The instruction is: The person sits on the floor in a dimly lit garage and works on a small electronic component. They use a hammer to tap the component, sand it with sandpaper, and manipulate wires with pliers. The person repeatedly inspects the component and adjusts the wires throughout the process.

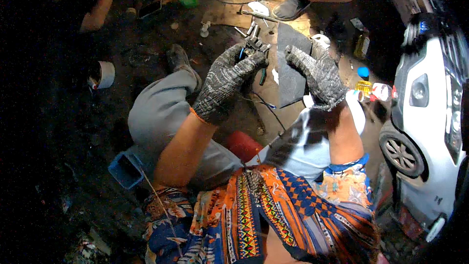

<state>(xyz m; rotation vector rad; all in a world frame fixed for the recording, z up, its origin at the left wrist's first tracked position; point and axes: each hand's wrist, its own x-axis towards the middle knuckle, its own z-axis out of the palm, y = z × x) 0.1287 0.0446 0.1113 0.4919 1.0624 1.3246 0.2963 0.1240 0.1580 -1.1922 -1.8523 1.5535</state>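
Observation:
My left hand (225,79), in a grey knit glove with an orange cuff edge, is closed around a metal part (255,43). Several short cylindrical rods stick out of this part, and its kind is unclear. To the right, my right hand (322,73) wears a matching glove; its fingers are apart and nothing shows in them. Behind those fingers is a dark grey flat sheet (291,76) with a pointed lower corner. Whether the right hand touches the sheet, I cannot tell. A dark green handle-like piece (263,77) shows just below the left fingertips.
A white toy-like car (427,117) stands at right, beside bottles of yellow liquid (363,87). Between my legs is a red object (243,145). A white cup-shaped container (106,74) and a blue box (126,170) are left. Another person's shoe (292,7) rests ahead, near a hammer-like tool (259,15).

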